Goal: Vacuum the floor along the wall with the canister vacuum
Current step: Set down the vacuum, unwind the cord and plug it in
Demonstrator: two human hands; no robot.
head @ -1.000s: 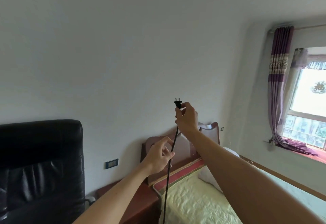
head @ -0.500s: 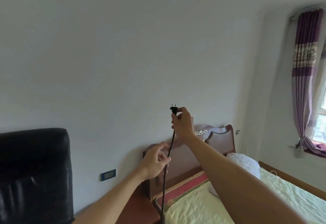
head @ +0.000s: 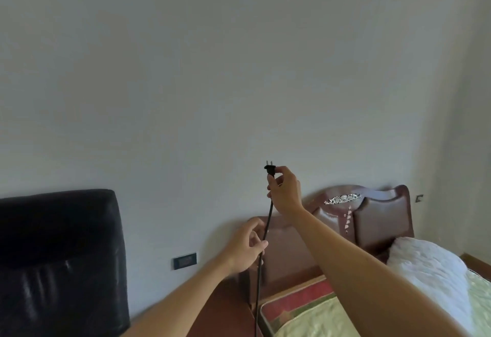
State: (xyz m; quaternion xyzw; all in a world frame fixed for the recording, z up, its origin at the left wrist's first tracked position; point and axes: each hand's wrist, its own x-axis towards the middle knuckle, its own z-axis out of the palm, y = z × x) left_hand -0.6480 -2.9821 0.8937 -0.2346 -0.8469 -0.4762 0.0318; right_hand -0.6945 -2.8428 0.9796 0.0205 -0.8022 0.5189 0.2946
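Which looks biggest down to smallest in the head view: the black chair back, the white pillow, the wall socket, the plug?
1. black chair back, nearest the camera, so likely inflated
2. white pillow
3. wall socket
4. plug, pinched in the right hand; nearer than the socket yet looks smaller

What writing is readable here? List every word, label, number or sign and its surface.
None can be read.
The black two-pin plug pinched by the right hand shows no legible marking.
The dark rectangular wall plate is too blurred for any label.
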